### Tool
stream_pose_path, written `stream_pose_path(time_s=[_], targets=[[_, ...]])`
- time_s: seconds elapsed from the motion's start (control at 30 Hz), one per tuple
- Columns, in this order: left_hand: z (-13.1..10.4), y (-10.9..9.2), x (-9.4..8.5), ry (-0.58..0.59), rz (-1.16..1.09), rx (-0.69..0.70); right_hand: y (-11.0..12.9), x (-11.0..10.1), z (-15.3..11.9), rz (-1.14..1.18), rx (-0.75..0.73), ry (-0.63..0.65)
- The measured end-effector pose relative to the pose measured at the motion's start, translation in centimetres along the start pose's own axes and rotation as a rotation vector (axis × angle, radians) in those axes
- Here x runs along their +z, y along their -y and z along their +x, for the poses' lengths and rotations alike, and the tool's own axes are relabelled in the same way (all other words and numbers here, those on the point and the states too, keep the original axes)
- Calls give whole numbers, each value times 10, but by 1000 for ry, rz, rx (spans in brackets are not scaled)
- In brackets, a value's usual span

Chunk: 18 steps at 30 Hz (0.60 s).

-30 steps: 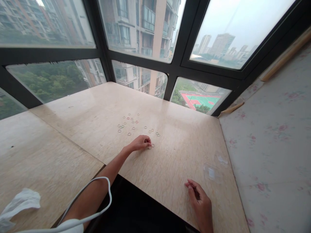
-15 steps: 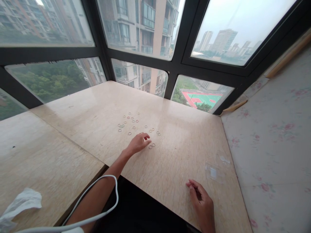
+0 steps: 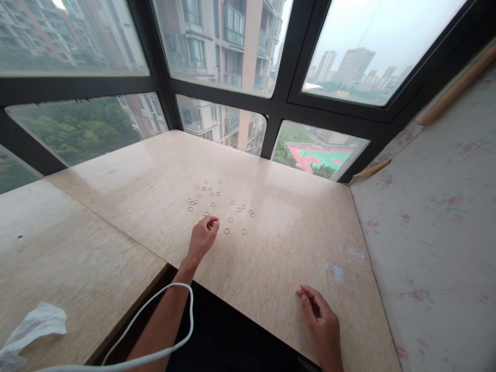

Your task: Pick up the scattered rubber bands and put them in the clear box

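Several small thin rings, mostly dark or pale with a few reddish ones, lie scattered on the stone-patterned counter (image 3: 271, 274). My left hand (image 3: 203, 236) is among the nearer ones, thumb and fingers pinched together; what sits between the fingertips, if anything, is too small to see. Just right of those fingertips lies a loose ring (image 3: 227, 231), with another ring (image 3: 244, 231) farther right. A reddish ring (image 3: 218, 194) is in the cluster beyond the hand. My right hand (image 3: 322, 325) rests at the near right, fingers curled and closed against the thumb; their inside is hidden.
A clear plastic packet (image 3: 338, 275) with a white label lies right of my right hand. White crumpled tissue (image 3: 41, 320) is at the left. A white cable (image 3: 189, 315) loops over my left forearm. Dark-framed windows (image 3: 217, 93) and a floral wall (image 3: 434, 222) border the counter.
My left hand has moved left and its fingers have drawn together. One near ring now lies farther left, and a ring beside the hand has come into view. My right hand stays put.
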<state>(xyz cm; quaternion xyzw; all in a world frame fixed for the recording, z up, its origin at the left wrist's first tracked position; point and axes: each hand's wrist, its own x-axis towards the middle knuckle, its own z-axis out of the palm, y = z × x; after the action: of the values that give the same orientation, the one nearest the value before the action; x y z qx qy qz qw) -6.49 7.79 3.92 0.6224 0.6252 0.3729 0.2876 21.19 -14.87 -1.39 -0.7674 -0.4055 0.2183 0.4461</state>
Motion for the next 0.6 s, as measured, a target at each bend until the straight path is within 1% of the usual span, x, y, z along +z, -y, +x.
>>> stream_pose_path(time_s=[0.03, 0.1, 0.17, 0.23, 0.3, 0.4, 0.47, 0.5, 0.57, 0.6], targets=[[-6, -2, 1, -23, -39, -16, 0, 0, 0, -2, -2, -3], [-21, -7, 8, -40, -133, -45, 0, 0, 1, -3, -6, -2], [-41, -16, 21, 2, -228, -47, -3, 1, 2, -7, -11, 3], [-63, -29, 38, 75, -291, -5, -4, 1, 4, -15, -18, 6], [-85, -44, 52, 172, -334, 65, -1, 0, 2, -25, -29, 6], [-112, -67, 64, 389, -421, 224, 18, -3, -10, -1, -64, 30], [-124, -82, 63, 482, -484, 290, 39, -2, -24, 70, -103, 136], [-128, -89, 61, 510, -522, 303, 50, -1, -31, 123, -124, 235], [-134, -103, 54, 559, -614, 290, 71, 7, -43, 239, -142, 435], [-137, -111, 50, 588, -669, 275, 80, 13, -48, 301, -114, 493]])
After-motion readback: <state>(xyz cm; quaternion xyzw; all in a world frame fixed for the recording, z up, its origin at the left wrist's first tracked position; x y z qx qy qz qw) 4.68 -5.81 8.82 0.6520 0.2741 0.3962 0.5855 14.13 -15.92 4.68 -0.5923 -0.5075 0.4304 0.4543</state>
